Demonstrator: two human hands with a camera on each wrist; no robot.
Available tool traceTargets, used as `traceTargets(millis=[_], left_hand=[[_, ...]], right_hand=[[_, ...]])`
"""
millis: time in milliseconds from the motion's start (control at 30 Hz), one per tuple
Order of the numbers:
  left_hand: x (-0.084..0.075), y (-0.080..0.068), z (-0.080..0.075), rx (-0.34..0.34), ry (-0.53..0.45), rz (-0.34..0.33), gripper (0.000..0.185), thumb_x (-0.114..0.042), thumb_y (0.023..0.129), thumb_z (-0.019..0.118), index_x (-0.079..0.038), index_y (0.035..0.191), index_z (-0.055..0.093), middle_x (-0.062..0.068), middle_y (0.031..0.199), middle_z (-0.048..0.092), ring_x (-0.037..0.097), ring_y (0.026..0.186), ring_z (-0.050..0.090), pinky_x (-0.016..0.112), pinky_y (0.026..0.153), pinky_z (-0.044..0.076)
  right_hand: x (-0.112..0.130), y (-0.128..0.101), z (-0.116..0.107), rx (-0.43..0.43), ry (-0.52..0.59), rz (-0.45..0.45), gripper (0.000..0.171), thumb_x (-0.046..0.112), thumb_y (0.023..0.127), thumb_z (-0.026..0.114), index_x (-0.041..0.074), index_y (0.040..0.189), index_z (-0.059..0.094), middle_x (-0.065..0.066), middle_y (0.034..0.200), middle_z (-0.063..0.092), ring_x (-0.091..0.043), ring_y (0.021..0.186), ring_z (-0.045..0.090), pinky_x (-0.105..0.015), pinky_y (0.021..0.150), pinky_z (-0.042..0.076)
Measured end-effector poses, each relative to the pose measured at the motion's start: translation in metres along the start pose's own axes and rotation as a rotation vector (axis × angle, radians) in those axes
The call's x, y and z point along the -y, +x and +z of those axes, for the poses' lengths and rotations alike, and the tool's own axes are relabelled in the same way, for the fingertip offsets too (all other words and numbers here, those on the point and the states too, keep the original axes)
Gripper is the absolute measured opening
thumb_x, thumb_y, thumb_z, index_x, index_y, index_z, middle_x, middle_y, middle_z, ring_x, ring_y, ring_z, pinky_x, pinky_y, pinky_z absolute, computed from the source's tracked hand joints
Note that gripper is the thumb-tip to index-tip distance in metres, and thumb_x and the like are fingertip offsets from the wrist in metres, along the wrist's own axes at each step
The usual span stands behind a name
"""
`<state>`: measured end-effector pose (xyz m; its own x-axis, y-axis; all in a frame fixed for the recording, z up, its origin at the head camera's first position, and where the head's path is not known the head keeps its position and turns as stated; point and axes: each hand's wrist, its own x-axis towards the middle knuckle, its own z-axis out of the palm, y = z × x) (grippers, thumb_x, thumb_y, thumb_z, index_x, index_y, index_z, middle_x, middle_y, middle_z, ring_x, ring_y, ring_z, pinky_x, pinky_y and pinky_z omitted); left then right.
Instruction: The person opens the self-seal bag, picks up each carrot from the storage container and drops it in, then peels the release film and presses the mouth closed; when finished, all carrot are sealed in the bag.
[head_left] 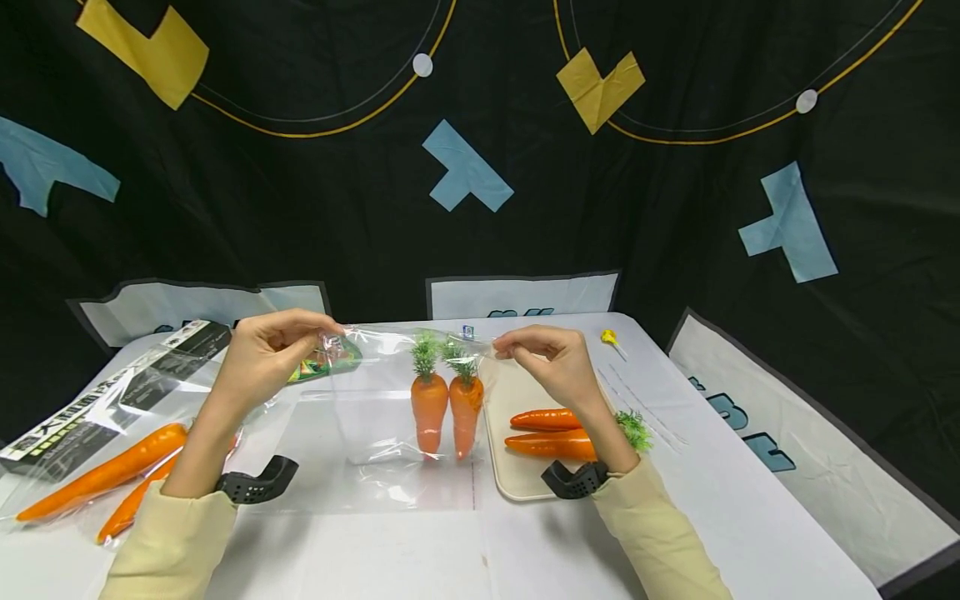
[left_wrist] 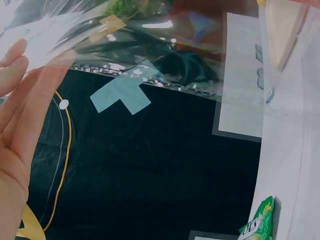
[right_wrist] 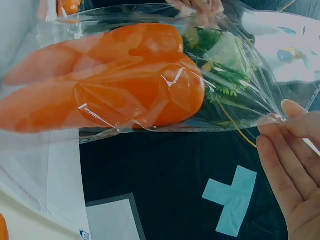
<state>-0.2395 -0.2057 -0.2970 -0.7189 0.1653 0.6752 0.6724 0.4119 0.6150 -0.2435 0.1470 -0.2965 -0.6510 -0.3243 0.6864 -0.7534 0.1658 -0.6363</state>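
Both hands hold a clear plastic bag (head_left: 375, 417) up over the table by its top corners. My left hand (head_left: 264, 354) pinches the left corner and my right hand (head_left: 551, 358) pinches the right one. Inside, toward the right side, hang two orange carrots (head_left: 430, 408) with green leafy tops, tips down. The right wrist view shows the same carrots (right_wrist: 145, 85) close up behind the plastic, with the right thumb and fingers (right_wrist: 287, 125) gripping the gathered corner. In the left wrist view the bag's edge (left_wrist: 145, 77) stretches away from the left fingers.
To the right, a cream tray (head_left: 510, 479) holds two more carrots (head_left: 555, 446). Bagged carrots (head_left: 112, 471) lie at the left beside a long black-and-white box (head_left: 120, 400). A green packet (head_left: 326, 362) sits behind the left hand. A yellow-topped item (head_left: 609, 337) and thin strips (head_left: 645, 404) lie at right.
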Motion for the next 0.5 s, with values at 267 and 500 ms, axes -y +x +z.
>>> traceTargets(millis=[267, 500], left_hand=[[-0.0005, -0.0002, -0.0014, 0.087, -0.084, 0.008, 0.023, 0.009, 0.091, 0.055, -0.002, 0.105, 0.069, -0.006, 0.098, 0.070, 0.014, 0.078, 0.065, 0.026, 0.066, 0.056], [-0.0054, 0.0018, -0.0004, 0.118, -0.142, 0.016, 0.017, -0.001, 0.097, 0.052, 0.003, 0.104, 0.067, -0.004, 0.098, 0.070, 0.011, 0.087, 0.067, 0.029, 0.067, 0.057]], right_hand=[[0.0035, 0.0001, -0.0011, 0.012, 0.000, 0.035, 0.015, -0.010, 0.092, 0.055, -0.012, 0.097, 0.069, -0.023, 0.094, 0.070, -0.029, 0.085, 0.069, -0.029, 0.080, 0.054], [0.0018, -0.0005, 0.0040, -0.052, -0.021, 0.192, 0.013, 0.005, 0.090, 0.067, -0.004, 0.099, 0.071, -0.014, 0.093, 0.072, -0.020, 0.084, 0.069, -0.032, 0.081, 0.054]])
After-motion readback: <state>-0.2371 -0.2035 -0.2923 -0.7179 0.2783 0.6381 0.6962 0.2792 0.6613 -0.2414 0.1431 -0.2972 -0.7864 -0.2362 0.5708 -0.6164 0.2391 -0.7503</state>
